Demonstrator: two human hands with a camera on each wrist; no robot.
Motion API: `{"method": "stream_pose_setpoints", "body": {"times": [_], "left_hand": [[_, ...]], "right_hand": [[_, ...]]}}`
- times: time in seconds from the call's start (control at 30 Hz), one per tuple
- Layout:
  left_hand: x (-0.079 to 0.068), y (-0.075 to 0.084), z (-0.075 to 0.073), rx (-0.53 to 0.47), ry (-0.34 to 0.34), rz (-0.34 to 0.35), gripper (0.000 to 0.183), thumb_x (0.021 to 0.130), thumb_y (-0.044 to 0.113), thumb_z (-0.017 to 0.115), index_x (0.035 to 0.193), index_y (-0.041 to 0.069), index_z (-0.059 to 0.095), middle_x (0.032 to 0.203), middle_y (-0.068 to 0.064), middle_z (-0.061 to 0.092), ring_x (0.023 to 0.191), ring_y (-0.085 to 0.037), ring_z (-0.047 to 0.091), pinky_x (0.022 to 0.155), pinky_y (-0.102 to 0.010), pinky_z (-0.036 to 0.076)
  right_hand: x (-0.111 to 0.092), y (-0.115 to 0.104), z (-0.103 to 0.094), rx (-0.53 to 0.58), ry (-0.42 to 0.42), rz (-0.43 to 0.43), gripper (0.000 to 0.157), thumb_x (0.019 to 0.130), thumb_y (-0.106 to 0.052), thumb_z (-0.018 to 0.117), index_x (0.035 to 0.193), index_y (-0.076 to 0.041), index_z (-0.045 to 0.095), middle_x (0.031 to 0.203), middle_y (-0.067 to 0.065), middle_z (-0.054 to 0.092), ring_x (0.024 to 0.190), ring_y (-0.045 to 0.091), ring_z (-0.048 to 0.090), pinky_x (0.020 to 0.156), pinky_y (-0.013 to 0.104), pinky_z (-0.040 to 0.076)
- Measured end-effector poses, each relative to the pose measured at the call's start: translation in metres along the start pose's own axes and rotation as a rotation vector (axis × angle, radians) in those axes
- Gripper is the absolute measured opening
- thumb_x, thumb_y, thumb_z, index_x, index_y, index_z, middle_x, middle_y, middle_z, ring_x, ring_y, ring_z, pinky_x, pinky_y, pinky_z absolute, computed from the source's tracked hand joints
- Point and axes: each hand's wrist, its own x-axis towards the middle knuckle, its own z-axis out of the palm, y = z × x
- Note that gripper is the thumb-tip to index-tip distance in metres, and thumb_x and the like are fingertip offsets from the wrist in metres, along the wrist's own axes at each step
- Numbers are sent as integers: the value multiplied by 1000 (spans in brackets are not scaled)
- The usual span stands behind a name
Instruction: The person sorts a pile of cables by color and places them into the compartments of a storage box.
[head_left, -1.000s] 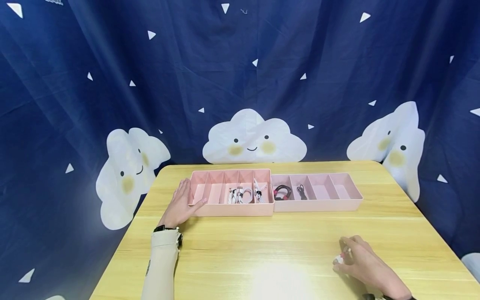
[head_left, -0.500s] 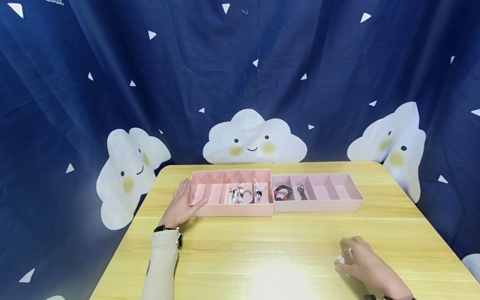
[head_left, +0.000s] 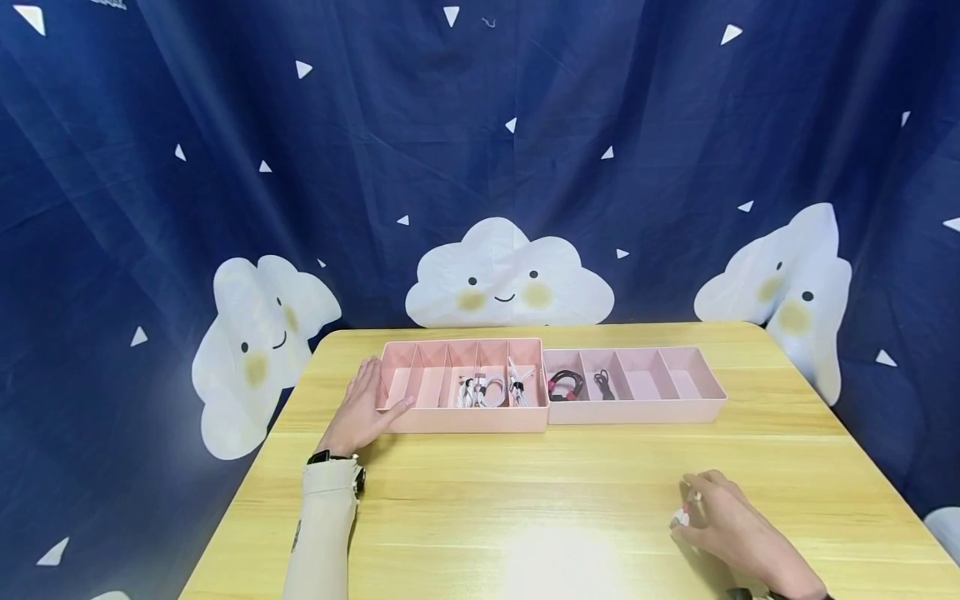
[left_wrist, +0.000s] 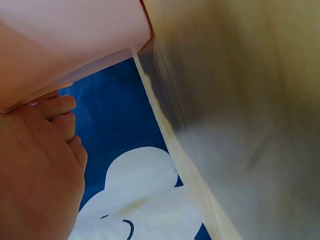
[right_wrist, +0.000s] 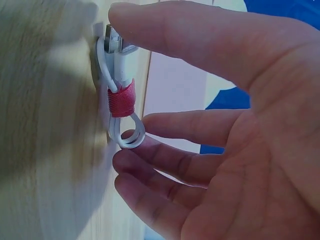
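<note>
My left hand [head_left: 358, 414] rests at the left end of the salmon-pink divided box [head_left: 468, 421], its fingers along the end wall and its thumb near the front rim. In the left wrist view the fingers [left_wrist: 62, 107] lie against the box wall. Low on the right of the table, my right hand [head_left: 723, 525] holds a bundled white USB cable [right_wrist: 122, 100] with a red strap between thumb and fingertips. Its metal plug lies by the thumb and its loop by the index finger. The cable is at the tabletop.
A paler pink divided box [head_left: 637, 411] stands against the salmon box's right end. It holds a black-and-red cable [head_left: 566, 385] and a thin black cable [head_left: 603, 385]. White cables [head_left: 480, 392] lie in the salmon box. The wooden table [head_left: 465, 500] meets a blue curtain [head_left: 375, 167].
The white cable has shifted very slightly to the right within the right hand. The left hand and both boxes have stayed still.
</note>
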Motion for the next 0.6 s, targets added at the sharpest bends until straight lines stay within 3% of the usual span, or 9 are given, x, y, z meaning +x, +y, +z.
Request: {"method": "stream_pose_setpoints", "body": {"times": [0.2,0.3,0.47,0.6], "left_hand": [[0,0,0,-1,4,2,116,93,72,58,164,-4,8,174,-23,8,164,-37,1,131,-62,8],[0,0,0,-2,2,0,116,93,72,58,164,-4,7,174,-22,7,164,-37,1,131,-62,8],[0,0,0,-4,-2,-2,116,93,71,59,164,-3,7,174,-22,6,164,-36,1,132,-61,7],[0,1,-1,-5,-6,-5,116,92,72,59,164,-3,6,174,-22,6,164,-36,0,132,-61,6]], "right_hand": [[-3,0,2,5,47,-45,45,80,-27,87,112,-2,67,112,10,62,91,14,53,72,25,50],[-2,0,1,13,39,-39,48,80,-26,86,115,0,67,114,13,62,91,14,54,73,26,52],[0,-1,-1,15,4,-12,67,81,-27,85,130,12,60,120,20,63,98,19,59,80,34,57],[1,-1,-1,6,5,-18,66,81,-26,85,129,12,61,118,19,63,96,18,58,78,32,56]]}}
